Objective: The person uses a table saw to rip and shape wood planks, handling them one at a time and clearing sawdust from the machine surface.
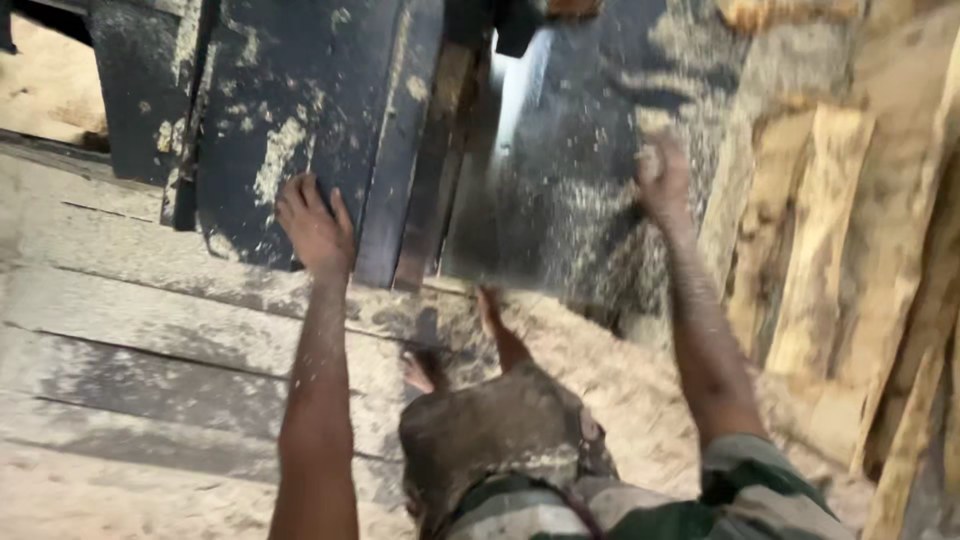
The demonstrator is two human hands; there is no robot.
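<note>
Two bare arms stretch forward and both hands are on the same big dark slab [310, 90], a heavy blackened panel streaked and speckled with pale sawdust, standing ahead of the person and filling the upper middle of the view; left hand [315, 228] is spread flat with fingers splayed, palm pressed against the slab's lower edge, gripping nothing; right hand [662, 178] is up against the slab's dusty right part, blurred, looks bunched into a loose fist, though I cannot tell whether it clasps anything; a bright metal strip [520, 85] flashes in the gap running down the slab's middle; below, weathered grey floor planks [120, 330] run across on the left, dusted white; sawdust [620, 390] lies heaped on the ground between the arms and off to the right; rough pale timber offcuts [820, 230] lean in a stack along the right side, close beside the right forearm; down at the bottom the person's bent knee in a grubby trouser leg [495, 425] juts forward, one bare foot [422, 372] just beyond it on the planks.
</note>
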